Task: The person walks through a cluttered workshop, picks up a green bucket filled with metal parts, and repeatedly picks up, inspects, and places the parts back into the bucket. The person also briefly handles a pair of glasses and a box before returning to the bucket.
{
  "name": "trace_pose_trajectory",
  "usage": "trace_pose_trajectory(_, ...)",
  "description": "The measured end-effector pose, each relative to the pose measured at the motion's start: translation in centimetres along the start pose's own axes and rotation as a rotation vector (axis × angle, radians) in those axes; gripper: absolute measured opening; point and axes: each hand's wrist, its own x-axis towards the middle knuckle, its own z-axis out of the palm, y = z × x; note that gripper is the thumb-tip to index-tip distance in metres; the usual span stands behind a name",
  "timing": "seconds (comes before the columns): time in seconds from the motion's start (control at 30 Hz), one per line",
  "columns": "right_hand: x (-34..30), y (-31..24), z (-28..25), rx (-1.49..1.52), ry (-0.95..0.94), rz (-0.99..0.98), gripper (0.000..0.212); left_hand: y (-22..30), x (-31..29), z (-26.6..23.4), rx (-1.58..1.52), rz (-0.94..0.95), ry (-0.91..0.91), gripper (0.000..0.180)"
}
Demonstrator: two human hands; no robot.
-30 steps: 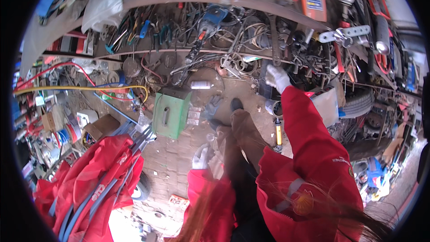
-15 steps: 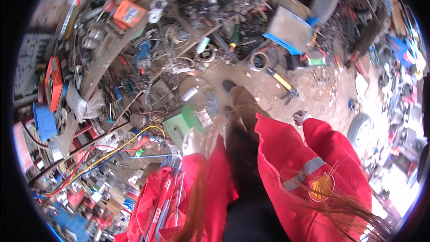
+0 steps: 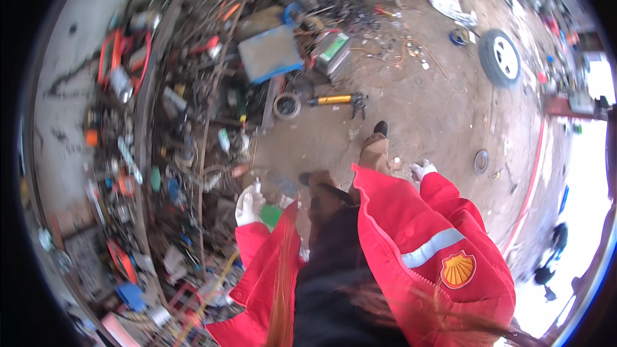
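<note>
Wheel (image 3: 500,58) and yellow tool (image 3: 334,99) on floor (image 3: 437,119) beyond left hand (image 3: 249,207) and right hand (image 3: 421,170), finger closure unclear

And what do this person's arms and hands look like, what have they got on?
The left hand and right hand wear whitish gloves. Long, loose red sleeves cover both arms, part of a red jacket with a zip edge, a pale grey-blue stripe and a yellow badge edged in red on its right front.
</note>
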Motion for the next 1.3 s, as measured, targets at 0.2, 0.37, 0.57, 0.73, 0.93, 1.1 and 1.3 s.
trace_pose_trajectory(0.2, 6.2, 2.3, -11.3, 0.245, 0.028, -0.068, 0.040, -1.1, 5.2, 22.0, 0.170, -0.089, -0.147, 0.028)
trace_pose_trajectory(0.37, 11.5, 0.7, -22.4, 0.597, 0.204, -0.092, 0.037, -2.3, 6.7, 41.1, 0.242, -0.055, -0.405, 0.033)
trace_pose_trajectory(0.57, 14.6, -10.2, -32.6, 0.476, 0.221, -0.219, 0.045, -1.2, 8.8, 57.6, 0.328, 0.029, -0.401, 0.030)
trace_pose_trajectory(0.73, 18.2, -19.3, -37.8, 0.239, 0.284, -0.338, 0.041, 0.2, 14.9, 69.6, 0.374, 0.097, -0.372, 0.029)
trace_pose_trajectory(0.93, 25.9, -26.9, -46.8, 0.360, 0.331, -0.228, 0.043, 1.7, 24.9, 91.0, 0.347, 0.092, -0.468, 0.030)
trace_pose_trajectory(1.1, 32.3, -32.1, -56.0, 0.456, 0.441, -0.094, 0.043, 1.6, 25.3, 111.2, 0.431, 0.079, -0.731, 0.027)
trace_pose_trajectory(1.3, 39.3, -33.1, -62.8, 0.616, 0.695, -0.001, 0.038, -1.5, 24.5, 130.6, 0.524, -0.095, -0.957, 0.025)
